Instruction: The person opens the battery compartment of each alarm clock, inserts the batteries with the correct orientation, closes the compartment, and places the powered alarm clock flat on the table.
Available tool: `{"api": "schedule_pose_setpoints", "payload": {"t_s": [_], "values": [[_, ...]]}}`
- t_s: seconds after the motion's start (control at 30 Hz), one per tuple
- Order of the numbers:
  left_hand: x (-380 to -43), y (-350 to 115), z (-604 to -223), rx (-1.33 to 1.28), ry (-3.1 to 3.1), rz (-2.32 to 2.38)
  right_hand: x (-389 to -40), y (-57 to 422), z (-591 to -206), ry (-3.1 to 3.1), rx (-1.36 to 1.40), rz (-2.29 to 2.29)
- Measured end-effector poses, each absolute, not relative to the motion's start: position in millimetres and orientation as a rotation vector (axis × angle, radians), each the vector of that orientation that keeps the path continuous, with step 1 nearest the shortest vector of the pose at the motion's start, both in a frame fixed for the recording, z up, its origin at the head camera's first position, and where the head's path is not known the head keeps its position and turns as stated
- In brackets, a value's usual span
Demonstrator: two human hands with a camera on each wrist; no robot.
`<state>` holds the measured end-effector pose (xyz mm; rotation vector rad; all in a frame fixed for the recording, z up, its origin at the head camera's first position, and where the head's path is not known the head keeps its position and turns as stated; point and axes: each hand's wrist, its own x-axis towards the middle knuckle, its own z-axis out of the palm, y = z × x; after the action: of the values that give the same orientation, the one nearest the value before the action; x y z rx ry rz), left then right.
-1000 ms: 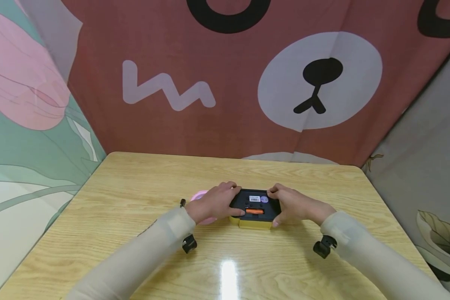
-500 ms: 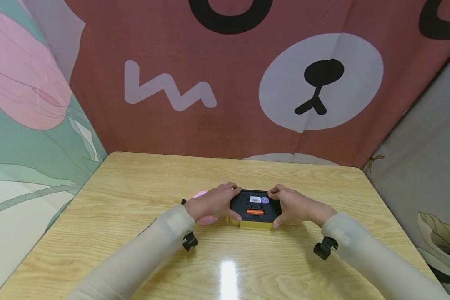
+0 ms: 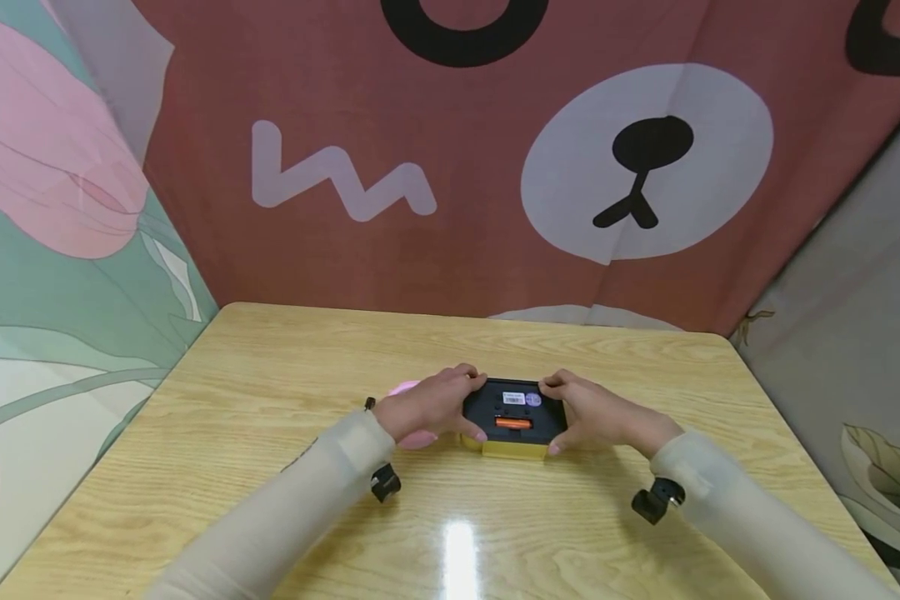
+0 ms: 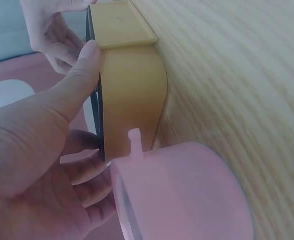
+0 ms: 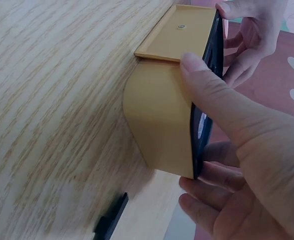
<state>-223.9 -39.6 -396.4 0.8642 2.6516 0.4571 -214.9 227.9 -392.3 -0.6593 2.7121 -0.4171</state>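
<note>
A yellow box-shaped device [image 3: 514,450] stands on the table with its black back [image 3: 487,408] facing up. Set into that back is an uncovered slot holding an orange battery [image 3: 513,423], beside a white label and a round purple sticker. My left hand [image 3: 437,405] grips the device's left end, thumb on the near edge and fingers at the far edge. At the opposite end, my right hand [image 3: 600,413] holds it the same way. A pink round object [image 4: 187,195] with a small tab lies close beside the device, partly behind my left hand in the head view.
A small black strip-like piece [image 5: 111,217] lies on the wooden table [image 3: 330,350], seen in the right wrist view beyond the device. Printed cloth [image 3: 345,267] hangs behind the table and at both sides.
My left thumb has slid slightly off the black back toward its near edge. Both hands keep their grip, and the device stays in place; the head view has shifted a little.
</note>
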Motion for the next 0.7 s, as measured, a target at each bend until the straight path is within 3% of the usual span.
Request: {"api": "schedule_pose_setpoints", "payload": {"t_s": [0.7], "values": [[-223.0,-38.3,-395.3,0.855,2.658,0.431,-200.7,252.5,-384.4,2.792,-0.677,-0.467]]}}
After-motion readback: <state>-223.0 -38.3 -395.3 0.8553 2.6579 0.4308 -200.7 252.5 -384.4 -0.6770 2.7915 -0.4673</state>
